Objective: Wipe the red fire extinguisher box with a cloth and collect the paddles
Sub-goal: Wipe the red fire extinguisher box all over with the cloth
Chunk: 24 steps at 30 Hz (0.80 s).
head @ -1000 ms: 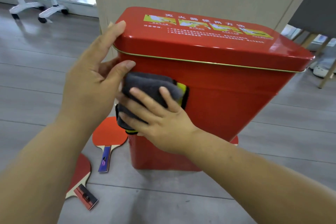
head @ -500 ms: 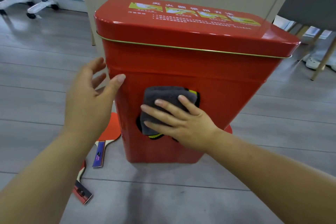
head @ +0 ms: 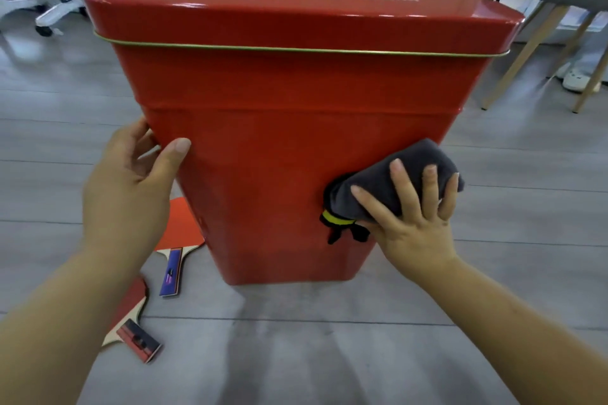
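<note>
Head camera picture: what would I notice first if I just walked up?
The big red fire extinguisher box fills the middle, standing on the grey floor. The right hand presses a dark grey cloth against its front, low on the right, while the left hand steadies its left edge. At lower left, a blue-handled paddle lies partly behind the box and a second paddle nearer the camera.

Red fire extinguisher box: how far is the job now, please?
Done: nothing can be confirmed; no wiped area is distinguishable. In hand: the right hand presses the grey cloth on the red box's lower front, while the left hand steadies its left edge. Left: both paddles lie on the floor, uncollected.
</note>
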Motion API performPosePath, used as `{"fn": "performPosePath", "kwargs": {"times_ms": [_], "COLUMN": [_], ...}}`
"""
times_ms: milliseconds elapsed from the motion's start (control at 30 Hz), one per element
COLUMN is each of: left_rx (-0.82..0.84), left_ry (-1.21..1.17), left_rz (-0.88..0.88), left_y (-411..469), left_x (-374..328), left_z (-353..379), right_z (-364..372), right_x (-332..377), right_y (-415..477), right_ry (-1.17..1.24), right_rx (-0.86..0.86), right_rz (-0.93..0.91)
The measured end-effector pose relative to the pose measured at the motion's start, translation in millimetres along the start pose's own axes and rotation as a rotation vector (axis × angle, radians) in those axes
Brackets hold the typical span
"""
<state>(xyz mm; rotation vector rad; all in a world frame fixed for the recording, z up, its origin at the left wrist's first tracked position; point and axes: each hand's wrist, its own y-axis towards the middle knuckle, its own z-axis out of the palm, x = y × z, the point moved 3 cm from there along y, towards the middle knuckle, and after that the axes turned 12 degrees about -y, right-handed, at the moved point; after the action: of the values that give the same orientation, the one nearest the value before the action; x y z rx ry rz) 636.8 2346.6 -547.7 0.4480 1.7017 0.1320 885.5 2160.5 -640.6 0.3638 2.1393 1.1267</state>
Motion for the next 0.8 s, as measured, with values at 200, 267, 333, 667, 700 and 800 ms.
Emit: {"fn": "performPosePath", "kwargs": {"times_ms": [200,267,333,667,700,800], "left_rx": [0.041,0.065,0.096,0.246,0.257,0.269], "left_ry": [-0.015,-0.066,-0.153,-0.321,-0.332,-0.349], "left_rz": [-0.017,-0.038,-0.056,-0.099,-0.1,-0.099], "left_y": [3,5,8,23,24,27], "left_x": [-2,-1,0,11,12,12], "left_z": [-4,-5,-8,-18,-19,-20], "right_z": [7,6,1,-25,-26,-27], "right_x": [9,15,25,103,112,135], "right_y": [-2,6,16,101,106,115], "right_ry": [0.092,0.087,0.084,0.218,0.229,0.244], "right_rx": [0.0,-0.017,-0.052,-0.162,-0.175,-0.215], "right_rz": [0.04,0.009,-0.054,-0.701,-0.725,-0.746]}}
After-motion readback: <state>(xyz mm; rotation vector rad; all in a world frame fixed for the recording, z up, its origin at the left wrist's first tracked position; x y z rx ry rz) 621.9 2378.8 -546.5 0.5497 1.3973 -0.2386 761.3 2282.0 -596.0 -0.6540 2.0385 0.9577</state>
